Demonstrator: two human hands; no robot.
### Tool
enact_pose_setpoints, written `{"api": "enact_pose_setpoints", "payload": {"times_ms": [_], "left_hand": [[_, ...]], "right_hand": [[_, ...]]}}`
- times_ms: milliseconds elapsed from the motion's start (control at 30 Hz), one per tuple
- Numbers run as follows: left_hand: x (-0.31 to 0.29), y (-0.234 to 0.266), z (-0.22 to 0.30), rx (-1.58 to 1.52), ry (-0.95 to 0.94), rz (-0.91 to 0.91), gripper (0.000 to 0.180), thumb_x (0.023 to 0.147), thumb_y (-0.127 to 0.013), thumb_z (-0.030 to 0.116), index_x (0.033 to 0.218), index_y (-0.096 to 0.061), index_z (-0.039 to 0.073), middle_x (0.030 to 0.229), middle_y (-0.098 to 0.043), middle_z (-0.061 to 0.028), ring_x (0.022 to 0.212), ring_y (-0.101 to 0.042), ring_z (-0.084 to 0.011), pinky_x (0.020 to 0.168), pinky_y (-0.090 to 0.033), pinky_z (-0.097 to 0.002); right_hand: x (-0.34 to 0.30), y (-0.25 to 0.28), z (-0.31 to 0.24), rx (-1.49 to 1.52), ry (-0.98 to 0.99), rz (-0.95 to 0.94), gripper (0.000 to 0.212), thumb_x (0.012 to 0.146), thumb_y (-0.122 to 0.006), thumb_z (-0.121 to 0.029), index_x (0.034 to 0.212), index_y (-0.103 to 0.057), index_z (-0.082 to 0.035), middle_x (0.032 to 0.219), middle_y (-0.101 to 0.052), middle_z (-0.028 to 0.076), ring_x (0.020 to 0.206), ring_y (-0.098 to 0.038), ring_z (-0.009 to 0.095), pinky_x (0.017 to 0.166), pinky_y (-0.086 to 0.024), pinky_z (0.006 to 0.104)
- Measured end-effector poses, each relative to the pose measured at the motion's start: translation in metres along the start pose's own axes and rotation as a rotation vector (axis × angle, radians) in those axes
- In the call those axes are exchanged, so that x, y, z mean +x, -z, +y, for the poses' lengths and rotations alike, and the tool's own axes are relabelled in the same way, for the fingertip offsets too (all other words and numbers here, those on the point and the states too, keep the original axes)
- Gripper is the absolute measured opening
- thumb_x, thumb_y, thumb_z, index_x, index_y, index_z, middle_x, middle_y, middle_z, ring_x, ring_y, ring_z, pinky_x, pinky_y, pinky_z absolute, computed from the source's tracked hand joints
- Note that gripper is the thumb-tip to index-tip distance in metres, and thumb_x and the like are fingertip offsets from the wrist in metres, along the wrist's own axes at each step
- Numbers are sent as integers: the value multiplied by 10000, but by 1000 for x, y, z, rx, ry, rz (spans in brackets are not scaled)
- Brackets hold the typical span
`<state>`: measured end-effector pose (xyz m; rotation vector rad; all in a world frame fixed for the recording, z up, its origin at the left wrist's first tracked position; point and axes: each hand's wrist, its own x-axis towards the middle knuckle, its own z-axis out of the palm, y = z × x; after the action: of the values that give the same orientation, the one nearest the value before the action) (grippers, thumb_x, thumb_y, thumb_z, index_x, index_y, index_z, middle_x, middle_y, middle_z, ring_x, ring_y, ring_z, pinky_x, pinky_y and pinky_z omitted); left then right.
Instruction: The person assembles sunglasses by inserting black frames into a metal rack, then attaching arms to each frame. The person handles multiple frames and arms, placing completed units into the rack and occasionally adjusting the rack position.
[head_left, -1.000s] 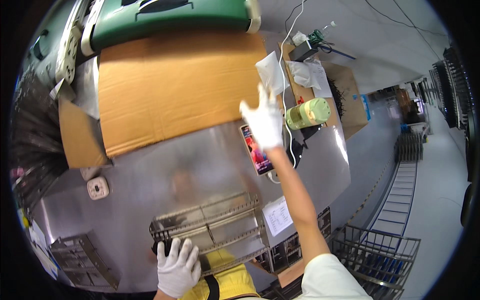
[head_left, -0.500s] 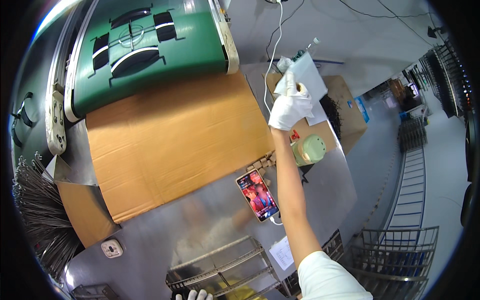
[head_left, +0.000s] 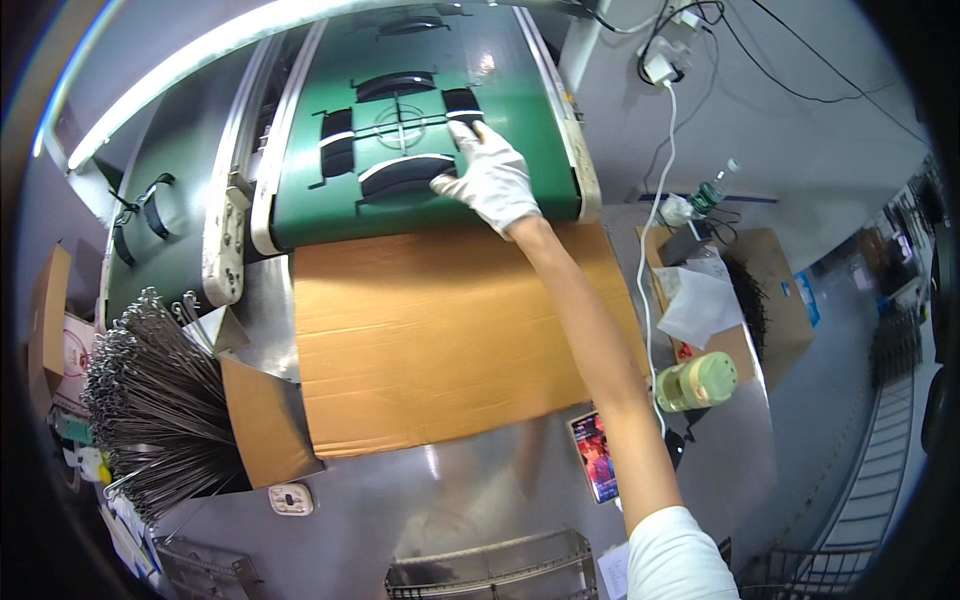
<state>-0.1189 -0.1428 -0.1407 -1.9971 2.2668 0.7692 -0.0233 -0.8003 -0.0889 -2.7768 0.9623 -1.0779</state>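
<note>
My right hand (head_left: 492,178), in a white glove, reaches far forward over a green conveyor belt (head_left: 530,150). Its fingers are spread, with the fingertips at the right-hand black curved pad (head_left: 462,102) and the thumb by the near black curved pad (head_left: 408,178). These pads, a left one (head_left: 337,143) and a far one (head_left: 396,86) surround a thin wire frame (head_left: 401,128) with a ring at its centre. The frame lies on the belt near its front end. Nothing shows clasped in the glove. My left hand is out of view.
A cardboard sheet (head_left: 440,340) covers the metal table before the belt. Left stands a bundle of wire hooks (head_left: 160,410). Right are a phone (head_left: 592,450), a green cup (head_left: 697,382), white sheets (head_left: 703,305) and a white cable (head_left: 648,290). A metal rack (head_left: 490,562) sits at the near edge.
My right hand has moved left from the white sheets at the right to the pads on the belt. My left fingertips have left the lower edge. The view has shifted leftward.
</note>
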Motion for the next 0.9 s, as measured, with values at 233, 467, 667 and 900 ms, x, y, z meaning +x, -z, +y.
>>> {"api": "enact_pose_setpoints", "payload": {"times_ms": [233,467,667,900], "left_hand": [[9,16,1,-95,31,144,470,907,-571,340,1343,-596,166,1442,-540,-37,1423,-399,-273,1140,-214,-642],[14,54,6,-255,72,386,474,758,-750,330,1194,-691,154,1335,-606,-90,1361,-459,-345,1166,-179,-606],[40,64,-25,-1702,485,1030,503,1008,-481,177,1482,-373,49,1446,-479,-179,1296,-498,-285,1079,-394,-421],[-6,97,10,-2052,-115,968,497,993,-529,112,1459,-359,148,1382,-483,-193,1099,-616,-340,820,-548,-397]], "right_hand": [[7,-26,-59,-12,129,-587,585,679,-747,-404,1188,-625,-143,1005,-679,212,917,-658,381,782,-539,453],[-213,115,-156,189,104,-137,593,662,-795,-255,1205,-643,-73,942,-605,133,856,-610,306,740,-507,408],[-332,262,-267,548,-75,-437,889,583,-853,-358,1347,-544,-26,1023,-583,136,864,-578,284,748,-465,388],[-395,322,-346,936,-18,-311,695,688,-827,-452,1216,-644,-38,1194,-587,184,1061,-600,374,882,-506,436]]}}
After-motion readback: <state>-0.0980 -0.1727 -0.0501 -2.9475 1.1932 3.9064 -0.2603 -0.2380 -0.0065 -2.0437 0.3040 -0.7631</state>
